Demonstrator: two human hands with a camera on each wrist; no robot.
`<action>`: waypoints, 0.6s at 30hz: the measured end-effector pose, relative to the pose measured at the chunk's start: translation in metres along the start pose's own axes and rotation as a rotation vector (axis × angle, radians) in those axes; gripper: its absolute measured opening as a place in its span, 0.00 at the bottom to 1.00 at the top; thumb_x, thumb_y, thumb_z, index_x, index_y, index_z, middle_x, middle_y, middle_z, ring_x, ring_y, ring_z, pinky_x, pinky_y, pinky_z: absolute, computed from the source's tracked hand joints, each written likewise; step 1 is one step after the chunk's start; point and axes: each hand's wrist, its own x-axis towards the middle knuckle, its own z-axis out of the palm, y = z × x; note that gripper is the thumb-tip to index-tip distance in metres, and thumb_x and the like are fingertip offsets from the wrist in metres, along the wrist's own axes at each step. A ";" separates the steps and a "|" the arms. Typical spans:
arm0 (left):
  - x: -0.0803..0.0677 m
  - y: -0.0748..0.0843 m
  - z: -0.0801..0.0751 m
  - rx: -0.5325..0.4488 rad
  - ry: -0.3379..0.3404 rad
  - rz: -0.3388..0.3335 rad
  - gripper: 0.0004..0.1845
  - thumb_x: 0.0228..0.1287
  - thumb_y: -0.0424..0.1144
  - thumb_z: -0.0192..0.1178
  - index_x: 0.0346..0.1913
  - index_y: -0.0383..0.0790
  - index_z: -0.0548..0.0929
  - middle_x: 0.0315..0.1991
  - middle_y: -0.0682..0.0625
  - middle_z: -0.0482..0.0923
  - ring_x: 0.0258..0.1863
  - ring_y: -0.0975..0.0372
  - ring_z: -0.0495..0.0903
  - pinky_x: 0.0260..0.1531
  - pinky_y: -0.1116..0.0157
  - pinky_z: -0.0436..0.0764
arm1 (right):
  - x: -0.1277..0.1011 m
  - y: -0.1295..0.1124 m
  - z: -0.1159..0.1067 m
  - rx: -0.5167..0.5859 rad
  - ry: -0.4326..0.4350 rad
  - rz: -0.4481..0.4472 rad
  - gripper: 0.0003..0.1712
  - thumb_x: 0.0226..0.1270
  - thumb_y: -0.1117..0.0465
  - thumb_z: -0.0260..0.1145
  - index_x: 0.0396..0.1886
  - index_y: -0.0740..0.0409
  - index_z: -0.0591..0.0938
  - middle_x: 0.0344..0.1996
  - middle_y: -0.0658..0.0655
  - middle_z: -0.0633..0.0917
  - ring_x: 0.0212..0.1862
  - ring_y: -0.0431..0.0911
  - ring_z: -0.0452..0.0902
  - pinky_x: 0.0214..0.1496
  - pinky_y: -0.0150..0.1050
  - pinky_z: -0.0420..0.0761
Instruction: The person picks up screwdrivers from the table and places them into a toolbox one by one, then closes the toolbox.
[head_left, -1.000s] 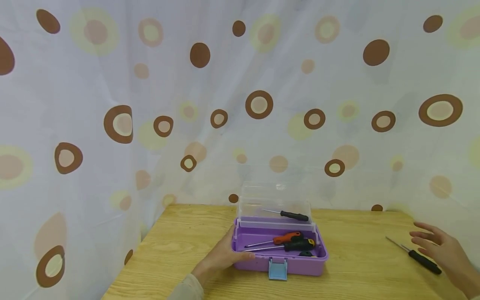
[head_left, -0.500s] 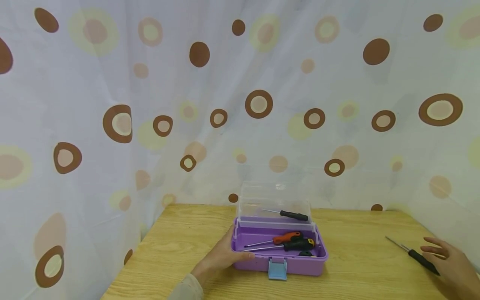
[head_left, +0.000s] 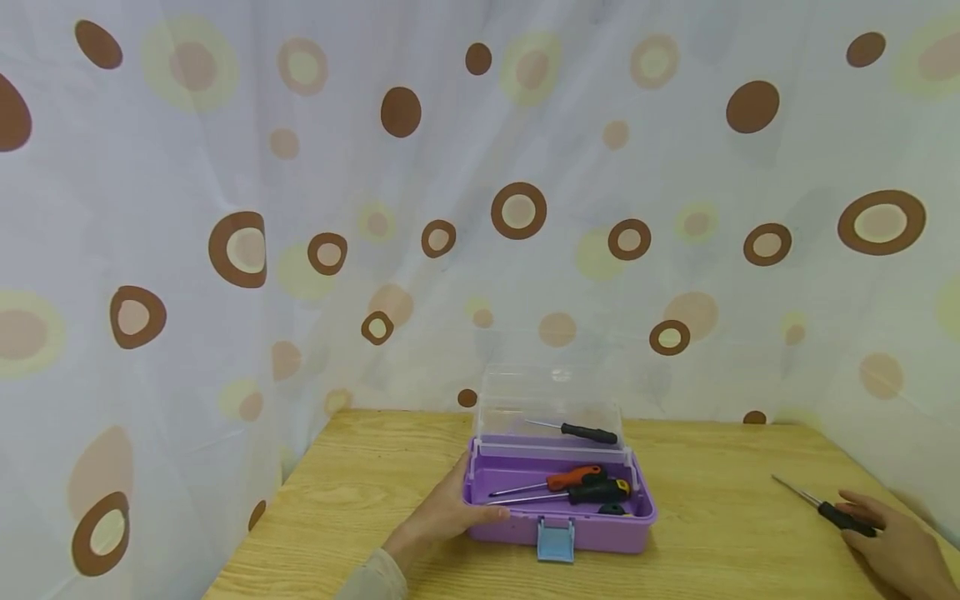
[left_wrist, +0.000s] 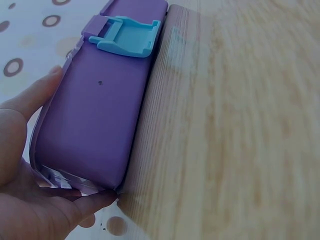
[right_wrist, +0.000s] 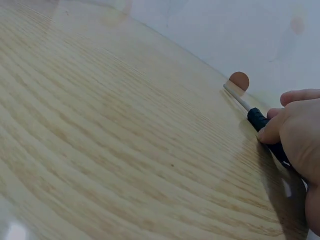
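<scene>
My left hand [head_left: 438, 512] grips the left end of a purple toolbox [head_left: 517, 530], its thumb along the front rim. In the left wrist view the fingers curl round the end wall below a light blue latch [left_wrist: 127, 37]. Far to the right, my right hand [head_left: 903, 546] pinches the black handle of a screwdriver [head_left: 836, 514] that lies on the table, shaft pointing back and left. The right wrist view has thumb and fingers about this handle [right_wrist: 257, 118]. Inside the box lie an orange-handled screwdriver [head_left: 573, 477] and a black-and-yellow one [head_left: 592, 492].
The box's clear lid [head_left: 547, 387] stands raised at the back. Another black-handled screwdriver [head_left: 588, 433] is at the lid's lower part. A dark green handle [head_left: 611, 507] is partly hidden by the box's front wall. A spotted curtain [head_left: 450, 167] hangs behind the wooden table [head_left: 712, 500].
My right hand has moved down and closed its fingers and thumb round the handle of the screwdriver on the right. The left hand and the toolbox have stayed in place.
</scene>
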 end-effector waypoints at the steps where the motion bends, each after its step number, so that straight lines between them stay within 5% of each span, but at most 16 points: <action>1: 0.000 0.000 0.000 -0.003 -0.001 -0.002 0.63 0.58 0.42 0.78 0.84 0.43 0.40 0.73 0.36 0.65 0.69 0.41 0.68 0.71 0.39 0.61 | 0.000 0.000 0.001 -0.014 0.002 -0.003 0.34 0.63 0.70 0.71 0.62 0.81 0.67 0.50 0.80 0.81 0.53 0.85 0.66 0.46 0.80 0.67; 7: -0.001 -0.001 0.000 -0.013 0.001 -0.021 0.64 0.59 0.43 0.78 0.84 0.44 0.40 0.73 0.37 0.65 0.69 0.41 0.68 0.71 0.40 0.60 | 0.002 -0.001 0.004 -0.070 0.035 -0.042 0.30 0.57 0.75 0.71 0.57 0.81 0.71 0.43 0.78 0.84 0.49 0.83 0.70 0.43 0.76 0.71; 18: -0.001 0.001 0.001 -0.017 0.004 -0.024 0.63 0.59 0.43 0.78 0.84 0.44 0.40 0.73 0.37 0.65 0.69 0.41 0.68 0.71 0.40 0.60 | 0.003 -0.007 0.002 -0.040 0.089 -0.058 0.30 0.62 0.76 0.65 0.62 0.82 0.66 0.42 0.79 0.84 0.50 0.86 0.68 0.43 0.79 0.70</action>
